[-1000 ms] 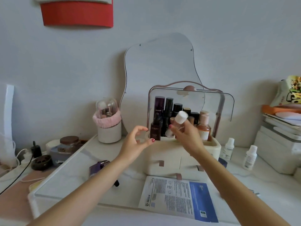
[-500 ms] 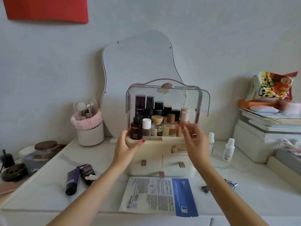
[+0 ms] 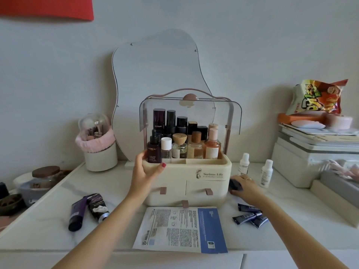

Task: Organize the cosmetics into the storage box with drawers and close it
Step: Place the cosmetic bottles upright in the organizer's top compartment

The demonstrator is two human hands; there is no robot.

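Observation:
A cream storage box (image 3: 211, 183) with drawers stands mid-table, its clear lid (image 3: 190, 111) raised. Several bottles fill the top tray, among them a white-capped bottle (image 3: 166, 147) in the front row. My left hand (image 3: 144, 171) grips the box's front left corner. My right hand (image 3: 243, 186) rests on the table to the right of the box, fingers closed over a small dark item (image 3: 234, 185). Two white bottles (image 3: 267, 172) stand to the right. Small dark tubes (image 3: 249, 215) lie at front right, and two larger tubes (image 3: 87, 209) lie at front left.
A sheet-mask packet (image 3: 180, 230) lies in front of the box. A wavy mirror (image 3: 155, 78) leans on the wall behind. A brush holder (image 3: 100, 150) stands at left; stacked boxes (image 3: 310, 156) with a snack bag (image 3: 318, 98) stand at right. A jar (image 3: 45, 174) sits far left.
My right hand set the white-capped bottle into the tray, then dropped to the table right of the box onto a dark item. My left hand closed on the box's corner.

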